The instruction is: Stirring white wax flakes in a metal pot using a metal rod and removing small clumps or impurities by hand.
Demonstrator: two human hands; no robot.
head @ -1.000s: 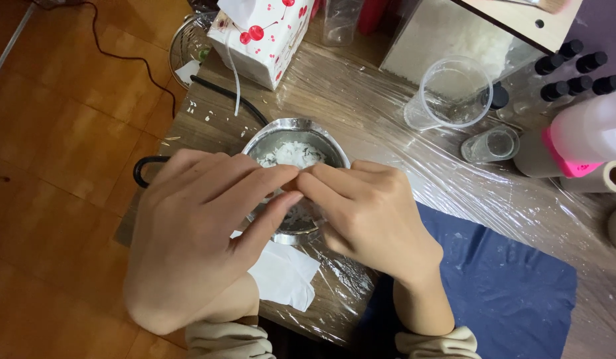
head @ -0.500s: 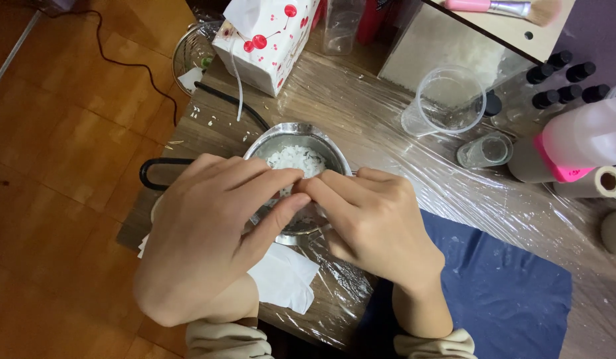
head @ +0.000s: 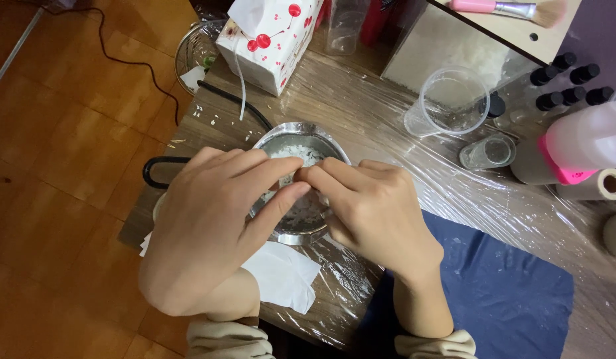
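From the head camera I saw both hands meet over a small metal pouring pot (head: 296, 136) that stood on a bench (head: 374, 126) wrapped in clear plastic film. The pot held white wax flakes (head: 291, 154), and its black handle (head: 155, 171) stuck out to the left past the bench edge. The left hand (head: 205, 233) and the right hand (head: 371, 213) had their fingertips pinched together just above the flakes; whether they gripped a flake or something thin, I could not tell. I judged the step in hand to be crumbling or picking at the wax over the pot, so the next move would have called for small, careful finger work that kept the bits falling inside the rim. A white tissue (head: 285, 276) lay under the wrists, a clear measuring cup (head: 451, 100) stood well apart behind, and a tissue box (head: 268, 36) at the far edge.
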